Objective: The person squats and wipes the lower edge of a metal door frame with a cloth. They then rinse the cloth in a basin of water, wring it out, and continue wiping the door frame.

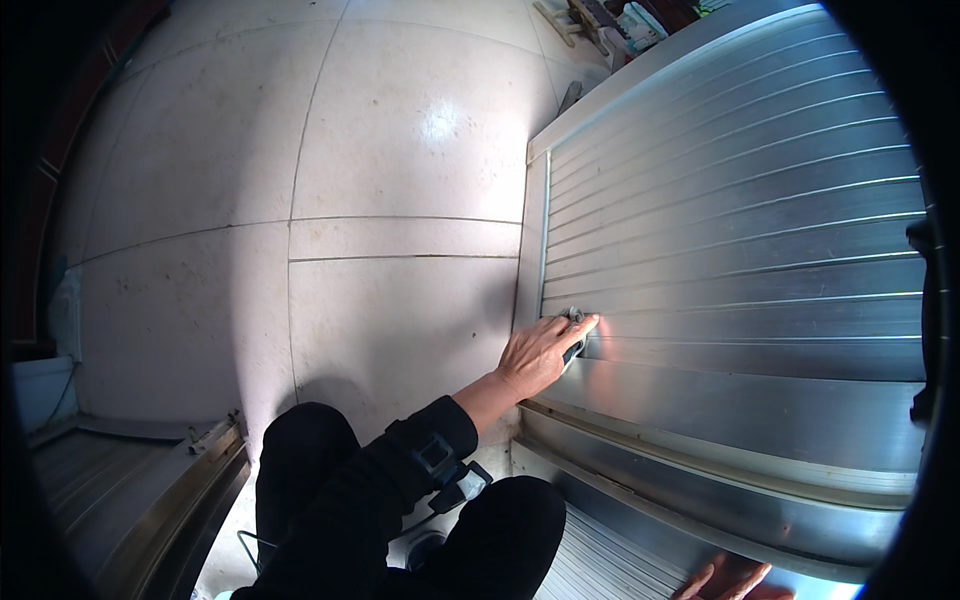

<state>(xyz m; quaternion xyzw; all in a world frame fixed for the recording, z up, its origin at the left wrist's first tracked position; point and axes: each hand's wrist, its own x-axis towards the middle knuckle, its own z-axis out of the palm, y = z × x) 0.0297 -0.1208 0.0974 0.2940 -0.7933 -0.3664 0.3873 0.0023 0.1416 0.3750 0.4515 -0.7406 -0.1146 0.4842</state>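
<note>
My left hand (534, 356) presses a crumpled grey cloth (574, 315) against a ribbed metal door panel (720, 247), beside the panel's frame. The fingers and palm hide most of the cloth. A dark part of it shows under the thumb side. Down at the lower right edge of the view, fingers of my right hand (724, 583) rest spread on a smooth metal surface (645, 536). The rest of that hand is cut off. Between the hands runs a flat metal rail (735, 409) with pale grooved edging (697, 461).
My black-clad knees (517, 525) are close below the left arm. Pale floor tiles (397, 150) stretch ahead. Another metal-edged panel (172, 510) stands at the lower left, near a white container (49, 390). A wooden stool (574, 26) and other items lie beyond the door.
</note>
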